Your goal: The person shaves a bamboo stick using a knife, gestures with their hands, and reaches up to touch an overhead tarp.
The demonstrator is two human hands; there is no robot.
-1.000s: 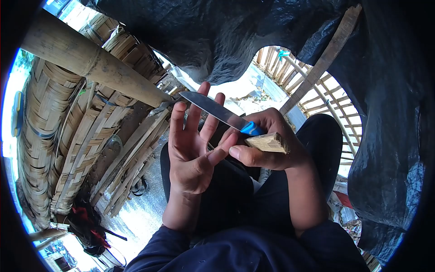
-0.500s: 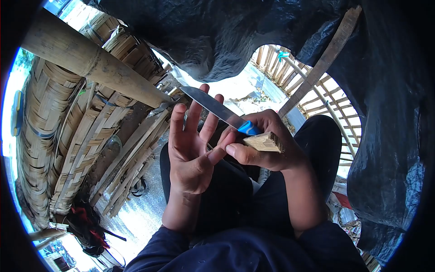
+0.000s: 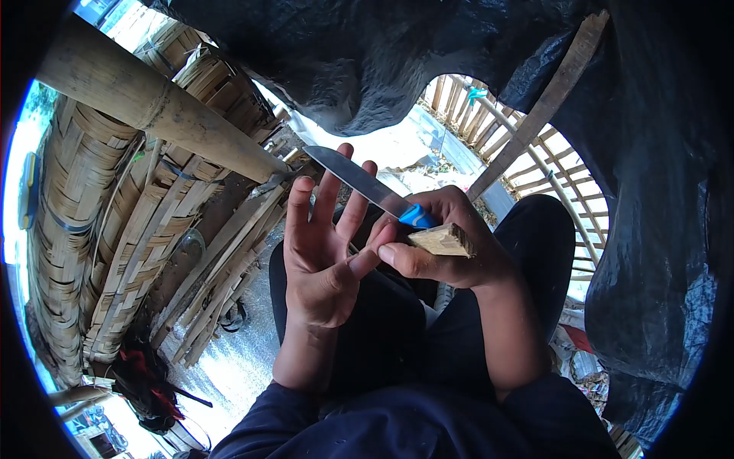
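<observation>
In my right hand [image 3: 451, 249] is a knife with a blue handle [image 3: 417, 216]; its fingers are wrapped round the handle. The broad steel blade [image 3: 355, 177] points up and left, in front of my left fingers. A short split piece of wood [image 3: 443, 240] lies across my right hand, above the thumb, its cut end facing right. My left hand [image 3: 325, 268] has its palm towards me and three fingers spread upward. Its thumb and another finger pinch together against my right fingertips, at the wood's hidden left end.
My bent knees [image 3: 539, 237] are below the hands. A thick bamboo pole [image 3: 160, 99] and woven bamboo panels [image 3: 107, 176] stand at the left, with split bamboo strips [image 3: 229, 268] leaning nearby. Black plastic sheeting [image 3: 650, 206] hangs above and right, beside a wooden slat [image 3: 543, 107].
My right hand and the knife have shifted very slightly to the left. Both hands keep the same hold.
</observation>
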